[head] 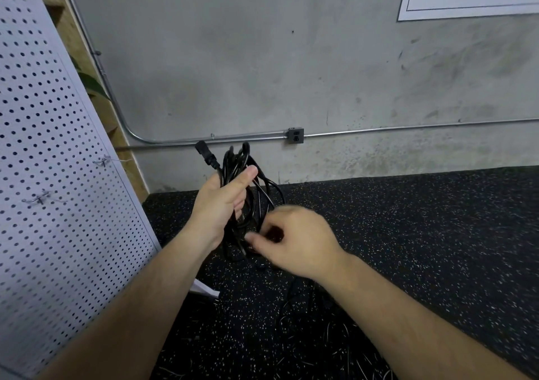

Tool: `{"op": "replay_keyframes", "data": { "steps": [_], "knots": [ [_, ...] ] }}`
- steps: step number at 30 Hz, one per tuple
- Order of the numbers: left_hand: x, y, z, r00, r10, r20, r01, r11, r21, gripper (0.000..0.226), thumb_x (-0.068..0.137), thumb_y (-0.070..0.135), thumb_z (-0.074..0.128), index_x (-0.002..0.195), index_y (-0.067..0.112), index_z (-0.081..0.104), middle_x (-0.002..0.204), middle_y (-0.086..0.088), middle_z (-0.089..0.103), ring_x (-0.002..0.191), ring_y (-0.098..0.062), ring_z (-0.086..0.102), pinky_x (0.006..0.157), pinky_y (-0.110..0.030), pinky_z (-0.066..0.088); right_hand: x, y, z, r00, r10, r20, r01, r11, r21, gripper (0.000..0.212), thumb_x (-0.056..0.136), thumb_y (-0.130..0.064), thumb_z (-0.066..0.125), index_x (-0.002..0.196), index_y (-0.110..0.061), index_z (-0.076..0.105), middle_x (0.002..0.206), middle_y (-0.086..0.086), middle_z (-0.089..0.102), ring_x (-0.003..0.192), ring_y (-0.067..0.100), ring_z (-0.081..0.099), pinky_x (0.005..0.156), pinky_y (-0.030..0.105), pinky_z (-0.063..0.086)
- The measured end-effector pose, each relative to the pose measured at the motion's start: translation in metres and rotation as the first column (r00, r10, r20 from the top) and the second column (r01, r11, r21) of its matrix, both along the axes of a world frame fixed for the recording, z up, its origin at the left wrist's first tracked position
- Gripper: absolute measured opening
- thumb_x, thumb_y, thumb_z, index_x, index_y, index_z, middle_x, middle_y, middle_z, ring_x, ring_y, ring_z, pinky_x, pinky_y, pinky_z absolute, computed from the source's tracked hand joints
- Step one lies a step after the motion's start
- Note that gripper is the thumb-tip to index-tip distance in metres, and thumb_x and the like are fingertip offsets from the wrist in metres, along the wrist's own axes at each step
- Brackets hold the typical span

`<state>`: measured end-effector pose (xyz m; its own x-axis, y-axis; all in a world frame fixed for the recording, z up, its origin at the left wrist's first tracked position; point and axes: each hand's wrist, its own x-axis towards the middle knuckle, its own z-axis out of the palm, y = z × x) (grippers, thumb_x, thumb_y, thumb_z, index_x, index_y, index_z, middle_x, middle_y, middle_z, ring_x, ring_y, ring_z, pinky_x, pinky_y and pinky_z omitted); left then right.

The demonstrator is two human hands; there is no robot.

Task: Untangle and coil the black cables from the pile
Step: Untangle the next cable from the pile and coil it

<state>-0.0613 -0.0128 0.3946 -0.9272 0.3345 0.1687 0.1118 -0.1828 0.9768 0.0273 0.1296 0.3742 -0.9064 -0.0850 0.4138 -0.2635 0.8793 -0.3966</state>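
Observation:
My left hand (221, 201) grips a coil of black cable (237, 160) held upright above the floor, thumb across its loops. A black plug (205, 152) sticks up and to the left out of the top of the coil. Just below and to the right, my right hand (294, 239) has its fingers curled around the lower loops of the same coil. More black cables (306, 315) lie in a loose pile on the dark speckled floor (423, 233) beneath my right forearm, hard to make out against it.
A white perforated panel (52, 175) leans at the left. Behind is a grey concrete wall (262, 58) with a metal conduit (408, 130) and an outlet box (295, 136). A white sheet's corner (204, 289) shows under my left forearm.

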Motion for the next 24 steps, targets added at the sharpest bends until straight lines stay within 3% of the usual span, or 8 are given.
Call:
{"op": "replay_keyframes", "data": {
  "steps": [3,6,9,11,13,18,22,24],
  "knots": [
    [-0.002,-0.006,-0.002,0.992,-0.128,-0.004,0.127,0.991,-0.046,0.033,0.077,0.041,0.086,0.068,0.027,0.058,0.048,0.003,0.029,0.043,-0.013,0.025,0.051,-0.037,0.014,-0.008,0.015,0.007,0.972,-0.206,-0.114,0.185,0.968,-0.166,0.048,0.081,-0.059,0.071,0.112,-0.025,0.056,0.107,-0.012,0.052,0.105,0.009,0.048,0.090,0.028,0.047],
    [0.001,-0.012,-0.004,0.919,-0.394,0.009,0.393,0.916,-0.078,0.026,0.082,0.035,0.078,0.065,0.029,0.061,0.046,0.003,0.029,0.041,-0.014,0.027,0.045,-0.031,0.020,-0.017,0.027,0.011,0.978,-0.111,0.177,0.188,0.838,-0.512,0.095,0.072,-0.047,0.087,0.147,-0.030,0.033,0.135,-0.010,0.045,0.125,0.007,0.042,0.107,0.030,0.036],
    [0.005,-0.013,-0.005,0.775,-0.625,0.093,0.629,0.777,-0.018,0.026,0.087,0.030,0.077,0.072,0.020,0.059,0.044,0.004,0.029,0.038,-0.011,0.027,0.039,-0.025,0.021,-0.018,0.029,0.005,0.920,0.279,0.274,0.096,0.518,-0.850,0.071,0.079,-0.020,0.086,0.139,-0.029,0.049,0.126,-0.007,0.067,0.114,0.006,0.063,0.102,0.028,0.044],
    [0.008,-0.012,-0.004,0.727,-0.675,0.125,0.683,0.730,-0.023,0.025,0.090,0.031,0.074,0.076,0.017,0.059,0.044,0.005,0.029,0.037,-0.010,0.026,0.037,-0.024,0.020,-0.021,0.027,-0.001,0.918,0.325,0.227,0.098,0.369,-0.924,0.051,0.078,-0.010,0.081,0.124,-0.019,0.061,0.111,0.002,0.074,0.100,0.016,0.071,0.095,0.032,0.051],
    [0.010,-0.011,-0.003,0.784,-0.609,0.119,0.620,0.780,-0.089,0.031,0.090,0.039,0.075,0.083,0.012,0.059,0.046,0.004,0.029,0.038,-0.010,0.026,0.037,-0.022,0.023,-0.024,0.026,-0.001,0.929,0.314,0.196,0.108,0.277,-0.955,0.042,0.082,-0.007,0.079,0.119,-0.007,0.060,0.090,0.011,0.072,0.078,0.026,0.069,0.082,0.041,0.058],
    [0.009,-0.002,-0.004,0.979,-0.206,0.007,0.199,0.936,-0.289,0.062,0.083,0.061,0.066,0.115,0.010,0.055,0.056,0.004,0.031,0.047,-0.012,0.026,0.044,-0.027,0.019,-0.026,0.027,0.004,0.946,0.291,0.146,0.066,0.270,-0.961,0.037,0.090,-0.014,0.076,0.119,-0.001,0.058,0.066,0.006,0.058,0.056,0.020,0.057,0.068,0.042,0.059],
    [0.008,0.001,-0.003,0.998,-0.028,-0.048,0.014,0.959,-0.284,0.050,0.085,0.067,0.058,0.097,0.018,0.050,0.056,0.006,0.036,0.043,-0.008,0.029,0.040,-0.022,0.022,-0.025,0.024,0.010,0.943,0.323,0.086,-0.016,0.300,-0.954,0.028,0.093,-0.006,0.070,0.119,-0.004,0.060,0.063,0.004,0.056,0.052,0.019,0.055,0.062,0.040,0.058],
    [0.007,0.001,-0.004,1.000,-0.026,-0.001,0.025,0.975,-0.219,0.052,0.088,0.070,0.058,0.087,0.019,0.045,0.056,0.004,0.034,0.043,-0.011,0.027,0.042,-0.023,0.018,-0.025,0.024,0.013,0.957,0.281,0.073,-0.054,0.417,-0.907,0.021,0.096,-0.005,0.067,0.116,-0.007,0.060,0.061,0.001,0.056,0.050,0.017,0.054,0.057,0.037,0.057]
  ]
}}
